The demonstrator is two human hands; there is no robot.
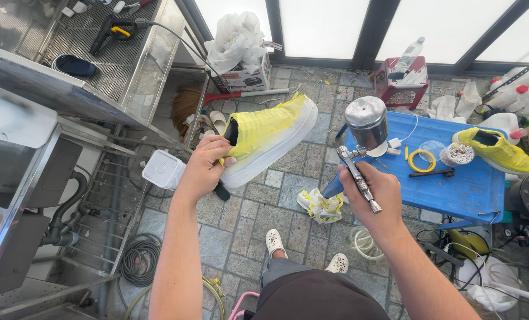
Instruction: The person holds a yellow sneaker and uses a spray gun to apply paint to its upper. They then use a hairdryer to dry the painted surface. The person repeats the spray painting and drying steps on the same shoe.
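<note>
Yellow-taped shoe [266, 137] gripped by left hand [206, 168]; right hand [376, 192] clasps airbrush [359, 155].

The person's left hand [204, 169] holds a shoe [267, 137] up to the left, and the right hand [376, 191] holds a spray gun [362, 145] to the right of it. Further right stands a table [472, 189]; on it lie a second shoe [497, 149] and a tape roll [422, 160]. Between the two hands, on the floor, lies a crumpled rag [319, 205].

One head-worn camera looks steeply down, close over the hands, seemingly from a seated position.
</note>
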